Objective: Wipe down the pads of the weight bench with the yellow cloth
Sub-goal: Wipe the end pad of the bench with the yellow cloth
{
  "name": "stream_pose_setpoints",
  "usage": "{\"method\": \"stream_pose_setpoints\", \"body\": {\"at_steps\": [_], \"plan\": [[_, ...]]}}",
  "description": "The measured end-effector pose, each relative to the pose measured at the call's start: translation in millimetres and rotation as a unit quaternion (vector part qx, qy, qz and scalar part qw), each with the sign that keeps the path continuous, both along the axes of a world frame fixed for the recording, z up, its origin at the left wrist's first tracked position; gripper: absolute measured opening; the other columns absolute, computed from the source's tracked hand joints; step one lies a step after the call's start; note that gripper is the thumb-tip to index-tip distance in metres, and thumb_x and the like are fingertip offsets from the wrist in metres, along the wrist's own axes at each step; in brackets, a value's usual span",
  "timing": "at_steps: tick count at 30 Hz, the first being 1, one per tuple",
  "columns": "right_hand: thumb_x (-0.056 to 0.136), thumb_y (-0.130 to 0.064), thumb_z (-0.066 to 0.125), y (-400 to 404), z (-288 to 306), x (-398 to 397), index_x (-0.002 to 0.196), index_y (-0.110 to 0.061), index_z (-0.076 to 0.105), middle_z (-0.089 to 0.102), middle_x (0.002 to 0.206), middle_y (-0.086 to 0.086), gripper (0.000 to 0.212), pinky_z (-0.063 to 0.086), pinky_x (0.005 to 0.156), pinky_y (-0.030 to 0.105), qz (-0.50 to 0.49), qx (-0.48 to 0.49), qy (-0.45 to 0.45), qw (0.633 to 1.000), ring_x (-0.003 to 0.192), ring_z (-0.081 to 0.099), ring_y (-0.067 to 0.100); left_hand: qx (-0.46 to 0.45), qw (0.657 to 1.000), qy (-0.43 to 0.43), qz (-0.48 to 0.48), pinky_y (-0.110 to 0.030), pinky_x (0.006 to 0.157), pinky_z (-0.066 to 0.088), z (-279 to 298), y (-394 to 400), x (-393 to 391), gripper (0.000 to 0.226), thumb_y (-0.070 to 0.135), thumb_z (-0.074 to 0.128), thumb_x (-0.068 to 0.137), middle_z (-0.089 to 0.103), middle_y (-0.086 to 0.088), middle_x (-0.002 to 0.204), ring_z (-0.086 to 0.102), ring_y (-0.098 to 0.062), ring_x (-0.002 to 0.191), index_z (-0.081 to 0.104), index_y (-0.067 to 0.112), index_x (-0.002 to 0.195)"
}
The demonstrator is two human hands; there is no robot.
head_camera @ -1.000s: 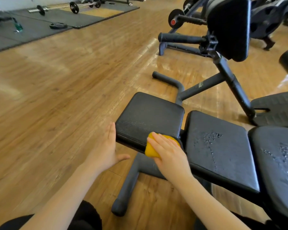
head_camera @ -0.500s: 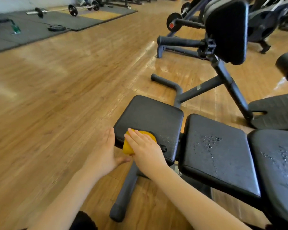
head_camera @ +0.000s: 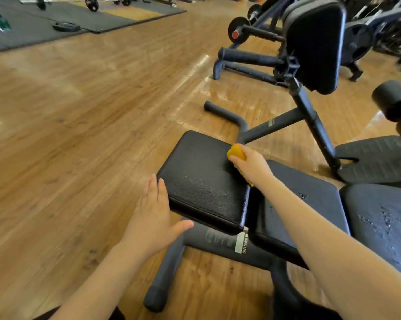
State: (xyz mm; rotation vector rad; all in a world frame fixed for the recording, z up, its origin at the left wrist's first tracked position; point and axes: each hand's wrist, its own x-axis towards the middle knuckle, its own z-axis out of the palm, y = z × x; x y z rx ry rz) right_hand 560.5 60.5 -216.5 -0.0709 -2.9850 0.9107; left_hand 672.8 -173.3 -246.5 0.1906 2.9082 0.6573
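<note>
Three black pads run along the bench, from the end pad (head_camera: 204,181) at centre frame through the middle pad (head_camera: 310,204) to the third pad (head_camera: 384,222) at 3 o'clock. The right hand (head_camera: 252,167) is at the end pad's far right corner, toward 1 o'clock from the pad's centre. Its fingers curl over the yellow cloth (head_camera: 236,153) and clamp it against the pad surface there; a scrap of cloth also shows under the wrist, at the gap between the end and middle pads.

The left hand (head_camera: 152,218) sits at 9 o'clock of the end pad, fingers straight and together, thumb spread toward the pad's near edge. It is right beside the pad's left side; whether it touches cannot be told. It holds nothing.

Droplets speckle the middle and third pads. The end pad shows a fine sheen across its near half.

Below the end pad, the frame (head_camera: 215,241) carries a white warning label (head_camera: 240,242), and a foot (head_camera: 162,273) reaches toward 6 o'clock on the wood floor (head_camera: 68,135). Another machine (head_camera: 310,47) stands at 1 o'clock. Dark mats (head_camera: 44,24) with a barbell lie at 11 o'clock.
</note>
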Motion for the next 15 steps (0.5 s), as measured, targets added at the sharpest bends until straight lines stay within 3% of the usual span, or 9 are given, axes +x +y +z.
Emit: {"method": "stream_pose_setpoints", "body": {"at_steps": [3,6,8,10,12,15], "plan": [[0.091,-0.024,0.054,-33.3,-8.3,15.7,0.137,-0.016,0.040,0.027,0.152,0.005,0.049,0.021,0.111,0.031,0.089,0.071,0.026,0.993,0.139,0.025,0.024,-0.011,1.000,0.004,-0.005,-0.033,0.116,0.000,1.6,-3.6,-2.4,0.110,0.063,0.050,0.079,-0.037,-0.004,0.141,-0.034,-0.010,0.125,-0.022,0.008,0.141],[0.091,-0.026,0.053,-64.3,-12.3,78.0,0.142,-0.020,0.030,0.016,0.155,-0.002,0.056,0.006,0.112,0.021,0.289,0.112,0.058,0.949,0.142,0.013,0.013,-0.011,1.000,0.020,-0.015,-0.032,0.114,-0.002,-1.3,-11.5,-3.0,0.107,0.062,0.049,0.080,-0.036,-0.002,0.143,-0.032,-0.009,0.127,-0.021,0.010,0.141],[0.092,-0.029,0.051,-56.9,-13.9,97.1,0.144,-0.023,0.024,0.011,0.154,-0.008,0.059,0.000,0.109,0.017,0.356,0.129,0.066,0.923,0.140,0.008,0.005,-0.015,0.999,0.019,-0.027,-0.031,0.115,-0.001,-2.7,-15.4,-2.7,0.108,0.063,0.048,0.079,-0.038,0.000,0.141,-0.032,-0.008,0.128,-0.023,0.011,0.141],[0.091,-0.028,0.053,-41.0,-7.8,74.3,0.142,-0.024,0.029,0.018,0.153,-0.009,0.056,0.004,0.111,0.017,0.331,0.098,0.045,0.937,0.139,0.013,0.003,-0.009,0.999,0.004,-0.041,-0.030,0.115,0.000,-1.5,-17.1,-2.0,0.111,0.064,0.050,0.078,-0.042,0.002,0.137,-0.032,-0.008,0.130,-0.027,0.013,0.139],[0.092,-0.027,0.052,-28.4,-4.0,29.0,0.140,-0.022,0.033,0.022,0.153,-0.005,0.052,0.015,0.116,0.026,0.238,0.062,0.020,0.969,0.140,0.020,0.011,0.009,0.998,-0.007,-0.054,-0.031,0.117,0.002,1.0,-18.2,-3.5,0.113,0.063,0.054,0.077,-0.043,0.002,0.138,-0.030,-0.009,0.133,-0.028,0.014,0.139],[0.095,-0.028,0.045,-34.4,-1.7,-30.3,0.140,-0.016,0.034,0.022,0.154,0.002,0.048,0.025,0.109,0.033,0.115,0.095,0.013,0.989,0.138,0.027,0.023,0.047,0.997,-0.021,-0.066,-0.029,0.117,0.005,1.9,-20.5,-3.0,0.112,0.058,0.057,0.078,-0.042,0.005,0.139,-0.027,-0.007,0.135,-0.025,0.017,0.140]]}}
